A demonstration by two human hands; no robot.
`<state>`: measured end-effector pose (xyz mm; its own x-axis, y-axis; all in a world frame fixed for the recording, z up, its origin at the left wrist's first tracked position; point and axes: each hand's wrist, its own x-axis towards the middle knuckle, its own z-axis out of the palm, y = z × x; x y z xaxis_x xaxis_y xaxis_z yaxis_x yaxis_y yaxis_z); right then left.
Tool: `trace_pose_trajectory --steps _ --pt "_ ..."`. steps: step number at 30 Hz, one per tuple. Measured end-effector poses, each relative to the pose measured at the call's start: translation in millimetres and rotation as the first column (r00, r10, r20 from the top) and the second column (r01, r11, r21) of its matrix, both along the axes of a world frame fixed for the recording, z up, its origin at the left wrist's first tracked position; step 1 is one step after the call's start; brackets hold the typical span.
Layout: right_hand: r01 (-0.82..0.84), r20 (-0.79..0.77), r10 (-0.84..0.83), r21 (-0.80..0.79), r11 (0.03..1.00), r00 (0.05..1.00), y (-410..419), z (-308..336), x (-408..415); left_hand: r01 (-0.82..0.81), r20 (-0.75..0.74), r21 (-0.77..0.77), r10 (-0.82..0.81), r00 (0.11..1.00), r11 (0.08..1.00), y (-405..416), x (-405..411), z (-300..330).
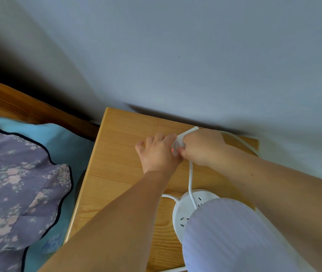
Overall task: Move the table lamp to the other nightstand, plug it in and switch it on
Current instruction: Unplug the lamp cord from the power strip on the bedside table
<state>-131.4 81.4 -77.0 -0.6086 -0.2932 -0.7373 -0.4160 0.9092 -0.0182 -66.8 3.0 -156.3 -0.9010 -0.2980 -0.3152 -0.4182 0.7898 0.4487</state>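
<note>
The table lamp's pale ribbed shade point(234, 236) fills the lower right, standing on the wooden nightstand point(117, 173). A white cord point(191, 181) runs from under the shade up to my hands. At the back of the nightstand lies a white power strip point(188, 133), mostly hidden, with a red light point(172, 150) glowing. My left hand point(156, 154) steadies the strip's near end, thumb against it and fingers spread on the wood. My right hand point(203, 148) is closed around the cord's plug at the strip; the plug itself is hidden.
A round white socket hub point(181, 216) lies beside the lamp, with another white cable point(168, 196) leaving it to the left. A thicker white cable point(242, 143) curves along the wall point(195, 55). To the left is a bed with a floral pillow point(15, 183) and wooden headboard point(18, 103).
</note>
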Motion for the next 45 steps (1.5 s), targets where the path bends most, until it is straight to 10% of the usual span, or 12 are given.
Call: trace_pose_trajectory --steps 26,45 --pt "-0.034 -0.029 0.034 0.005 0.999 0.999 2.6 -3.8 0.0 0.013 -0.001 -0.045 -0.013 1.000 0.999 1.9 2.1 -7.2" --pt "0.171 -0.007 -0.190 -0.399 0.901 0.982 52.3 3.8 15.3 0.051 0.082 0.040 -0.054 0.995 0.998 -0.1 1.8 -5.0"
